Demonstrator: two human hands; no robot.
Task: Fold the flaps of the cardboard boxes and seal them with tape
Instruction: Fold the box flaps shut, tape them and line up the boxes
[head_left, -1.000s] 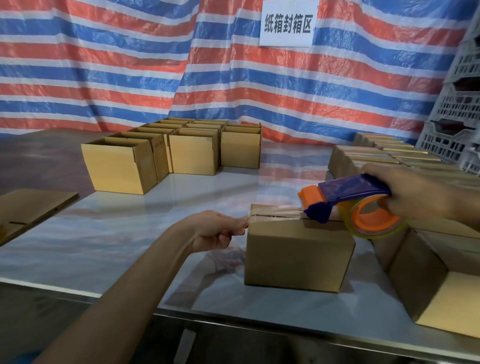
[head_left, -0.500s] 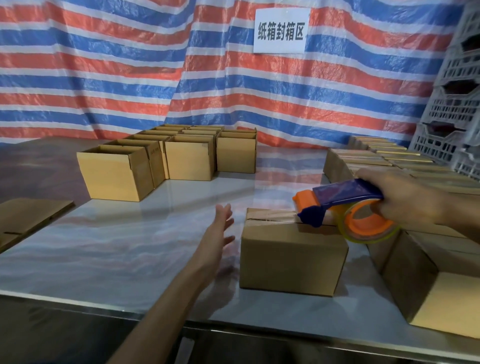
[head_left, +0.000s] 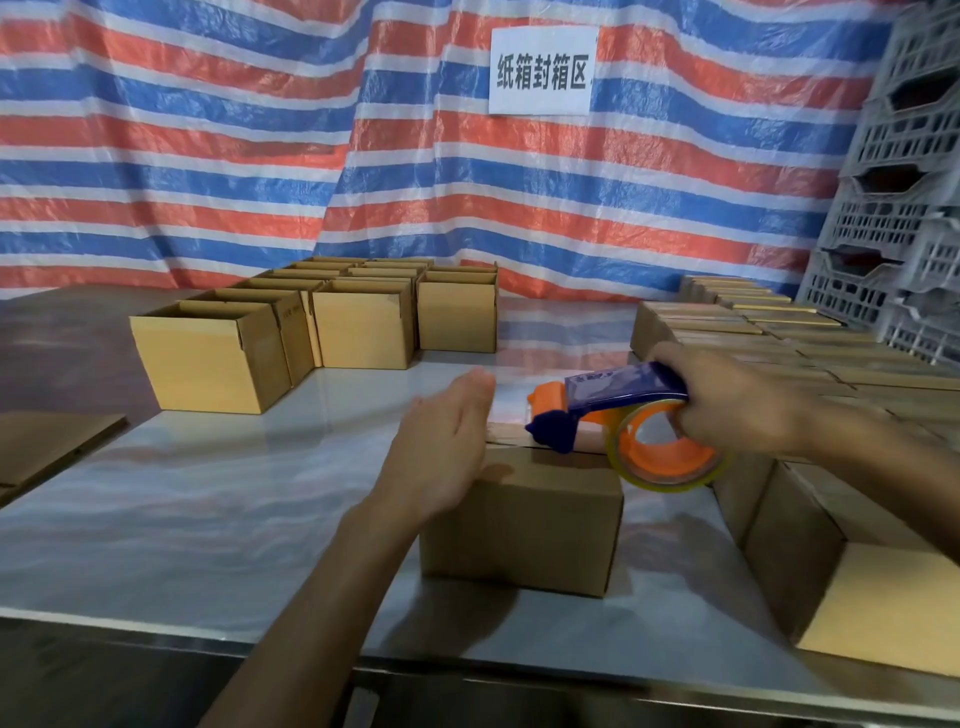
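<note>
A small closed cardboard box stands near the table's front edge, with clear tape along its top seam. My right hand grips a blue and orange tape dispenser whose front end rests on the box top. The clear tape roll hangs at the box's right end. My left hand lies flat with straight fingers against the box's left upper edge, blurred by motion.
Several open-topped boxes stand at the back left of the glossy table. Rows of closed boxes fill the right side. An open box lies on its side at front right. Flat cardboard lies left. Grey crates are stacked far right.
My left hand let go of the tape end at the box's left edge, opened, and now lies flat against that edge. The dispenser stays on the box top.
</note>
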